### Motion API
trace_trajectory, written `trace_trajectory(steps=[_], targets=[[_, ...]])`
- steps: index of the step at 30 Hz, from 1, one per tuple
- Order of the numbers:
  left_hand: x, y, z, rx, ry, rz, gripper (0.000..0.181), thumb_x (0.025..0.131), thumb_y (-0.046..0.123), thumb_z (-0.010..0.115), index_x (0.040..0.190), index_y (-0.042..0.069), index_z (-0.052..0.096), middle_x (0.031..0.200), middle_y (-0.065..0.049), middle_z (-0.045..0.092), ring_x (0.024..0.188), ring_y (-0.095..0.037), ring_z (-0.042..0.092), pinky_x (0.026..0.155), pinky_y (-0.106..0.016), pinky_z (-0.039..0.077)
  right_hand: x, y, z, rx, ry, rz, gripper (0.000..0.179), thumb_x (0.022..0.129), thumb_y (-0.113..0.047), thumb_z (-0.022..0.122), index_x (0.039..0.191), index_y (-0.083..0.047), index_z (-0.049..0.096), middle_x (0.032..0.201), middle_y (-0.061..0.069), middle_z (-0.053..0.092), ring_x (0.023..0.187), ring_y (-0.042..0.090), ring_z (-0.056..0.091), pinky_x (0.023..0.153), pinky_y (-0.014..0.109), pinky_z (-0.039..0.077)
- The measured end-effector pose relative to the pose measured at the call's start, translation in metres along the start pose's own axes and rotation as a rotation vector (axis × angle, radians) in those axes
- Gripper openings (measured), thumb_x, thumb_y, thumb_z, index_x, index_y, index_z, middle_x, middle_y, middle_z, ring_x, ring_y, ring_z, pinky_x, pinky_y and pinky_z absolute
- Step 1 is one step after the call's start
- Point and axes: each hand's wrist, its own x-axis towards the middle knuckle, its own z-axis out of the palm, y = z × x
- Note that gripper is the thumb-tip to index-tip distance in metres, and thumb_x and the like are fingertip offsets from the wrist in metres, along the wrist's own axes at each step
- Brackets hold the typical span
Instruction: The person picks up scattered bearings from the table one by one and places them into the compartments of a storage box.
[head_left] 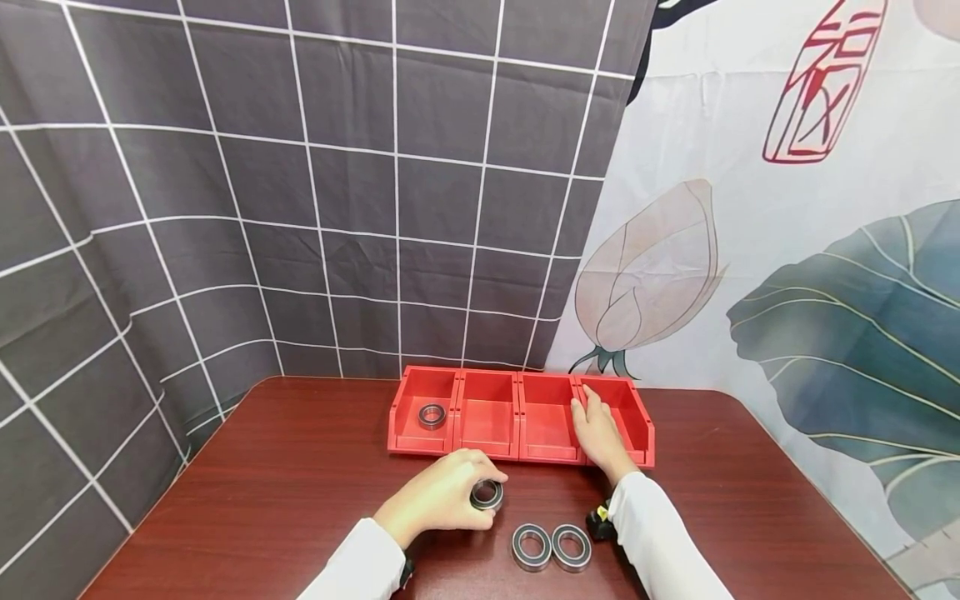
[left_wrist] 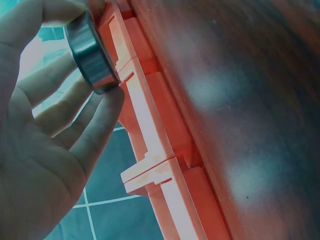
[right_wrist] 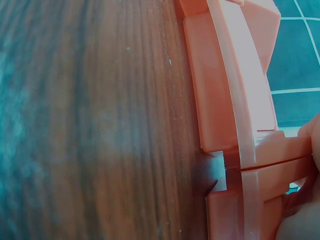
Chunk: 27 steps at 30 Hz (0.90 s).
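Note:
My left hand (head_left: 448,493) pinches a ring-shaped ball bearing (head_left: 487,495) between thumb and fingers, in front of the row of red bins (head_left: 487,448). In the left wrist view the same bearing (left_wrist: 92,52) shows its shiny metal side. At the right end of the row, my right hand (head_left: 602,433) rests over the divider between the two rightmost bins, its visible fingers fairly straight. Part of that hand (right_wrist: 302,225) shows beside the red divider in the right wrist view. Another bearing (head_left: 432,416) lies in the leftmost bin.
Two more bearings, one on the left (head_left: 532,547) and one on the right (head_left: 572,547), lie side by side on the brown wooden table (head_left: 300,467), between the forearms. Behind the table hang a dark gridded cloth (head_left: 337,208) and a pale flowered cloth (head_left: 675,125).

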Motion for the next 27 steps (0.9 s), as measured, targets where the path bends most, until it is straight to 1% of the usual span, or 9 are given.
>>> trace_trajectory(steps=[7,12,17,21,27], targets=[[0.0,0.002,-0.003,0.008,0.044,-0.026,0.043,0.074,0.029,0.073,0.115,0.015,0.072,0.105,0.008,0.064,0.101,-0.009,0.056,0.093,-0.024,0.046,0.001,0.002,0.0,-0.002,0.009,-0.002,0.067,0.102,-0.043,0.037,0.153,-0.005,0.016,0.148,0.025,0.029,0.133,0.042,0.032,0.106,0.064,0.027],[0.002,0.002,-0.002,-0.002,0.073,-0.07,0.044,0.075,0.03,0.074,0.116,0.015,0.071,0.108,0.007,0.063,0.104,-0.011,0.055,0.095,-0.027,0.046,0.001,0.002,0.0,0.003,0.004,0.005,0.067,0.102,-0.043,0.037,0.154,-0.006,0.015,0.149,0.024,0.028,0.133,0.041,0.032,0.107,0.063,0.027],[0.005,0.0,-0.004,-0.019,0.14,-0.111,0.046,0.075,0.03,0.074,0.119,0.015,0.069,0.11,0.005,0.062,0.104,-0.012,0.055,0.094,-0.029,0.047,0.001,0.0,0.0,0.009,-0.009,0.019,0.07,0.101,-0.046,0.036,0.154,-0.007,0.012,0.15,0.023,0.026,0.134,0.042,0.03,0.105,0.064,0.028],[0.009,-0.001,-0.005,-0.011,0.19,-0.132,0.047,0.075,0.03,0.075,0.12,0.016,0.069,0.11,0.005,0.062,0.102,-0.013,0.056,0.091,-0.029,0.048,0.001,0.0,-0.001,0.017,-0.013,0.026,0.071,0.101,-0.046,0.037,0.155,-0.008,0.011,0.151,0.022,0.025,0.135,0.042,0.029,0.105,0.063,0.028],[0.014,-0.002,-0.004,0.005,0.215,-0.141,0.047,0.075,0.029,0.075,0.12,0.015,0.069,0.108,0.003,0.063,0.1,-0.015,0.056,0.09,-0.03,0.049,0.0,-0.001,-0.001,0.009,-0.009,0.019,0.069,0.101,-0.045,0.036,0.154,-0.007,0.012,0.15,0.024,0.026,0.135,0.042,0.03,0.106,0.064,0.026]])
